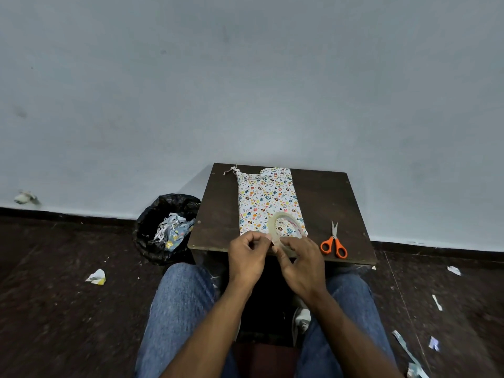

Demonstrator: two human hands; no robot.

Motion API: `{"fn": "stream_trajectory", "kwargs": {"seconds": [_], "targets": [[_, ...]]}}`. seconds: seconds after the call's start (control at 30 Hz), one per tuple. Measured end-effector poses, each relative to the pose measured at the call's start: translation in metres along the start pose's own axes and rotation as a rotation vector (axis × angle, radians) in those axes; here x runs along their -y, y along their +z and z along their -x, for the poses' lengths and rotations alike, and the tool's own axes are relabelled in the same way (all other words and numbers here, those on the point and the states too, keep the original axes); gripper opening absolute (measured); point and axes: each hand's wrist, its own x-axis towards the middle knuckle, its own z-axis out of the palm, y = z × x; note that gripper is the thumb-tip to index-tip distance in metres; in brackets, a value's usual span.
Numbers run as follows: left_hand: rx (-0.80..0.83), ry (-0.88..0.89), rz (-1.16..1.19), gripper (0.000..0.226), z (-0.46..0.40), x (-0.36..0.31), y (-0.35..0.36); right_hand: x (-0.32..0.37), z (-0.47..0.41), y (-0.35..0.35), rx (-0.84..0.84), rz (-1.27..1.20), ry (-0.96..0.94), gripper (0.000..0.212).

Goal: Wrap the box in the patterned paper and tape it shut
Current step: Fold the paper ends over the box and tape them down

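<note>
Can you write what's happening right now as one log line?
step: peeling tape | left hand: pinches tape end | right hand: holds tape roll | box: wrapped, on table

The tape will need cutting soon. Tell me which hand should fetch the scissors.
Right, probably. The orange-handled scissors lie on the dark wooden table just beside the right hand, though it now holds the clear tape roll. The left hand would have to cross over.

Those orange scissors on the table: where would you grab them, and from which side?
By the orange handle loops of the scissors, from the near side. They lie flat on the table with the loops toward the person and the closed blades pointing away. The right hand, now holding the tape, is closest.
</note>
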Motion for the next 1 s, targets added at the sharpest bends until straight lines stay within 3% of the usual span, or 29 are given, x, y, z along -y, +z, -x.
{"fn": "stream_trajectory", "kwargs": {"seconds": [0.13, 0.23, 0.4, 0.47, 0.53, 0.77, 0.9, 1.0], "targets": [[-0.064, 0.121, -0.172, 0.013, 0.005, 0.01, -0.001, 0.004, 0.004, -0.001, -0.016, 0.068, -0.028, 0.029], [-0.089, 0.324, -0.241, 0.023, 0.011, 0.008, -0.005, 0.01, 0.007, -0.003, -0.027, 0.046, -0.017, 0.019], [-0.046, 0.634, -0.297, 0.016, 0.008, 0.001, -0.012, 0.017, 0.006, -0.004, 0.059, -0.217, 0.256, 0.026], [-0.008, 0.694, -0.323, 0.014, 0.006, -0.001, -0.014, 0.02, 0.003, -0.005, 0.079, -0.314, 0.285, 0.018], [0.026, 0.724, -0.332, 0.014, 0.003, -0.003, -0.016, 0.023, 0.001, -0.008, 0.122, -0.412, 0.258, 0.025], [0.085, 0.71, -0.32, 0.014, -0.008, -0.008, -0.02, 0.032, -0.002, -0.015, 0.136, -0.562, 0.242, 0.023], [0.097, 0.433, -0.087, 0.015, -0.005, -0.011, -0.016, 0.037, -0.003, -0.018, 0.131, -0.737, 0.323, 0.018], [0.143, 0.353, -0.001, 0.022, -0.002, -0.008, -0.015, 0.038, -0.004, -0.022, 0.128, -0.788, 0.322, 0.016]]}}
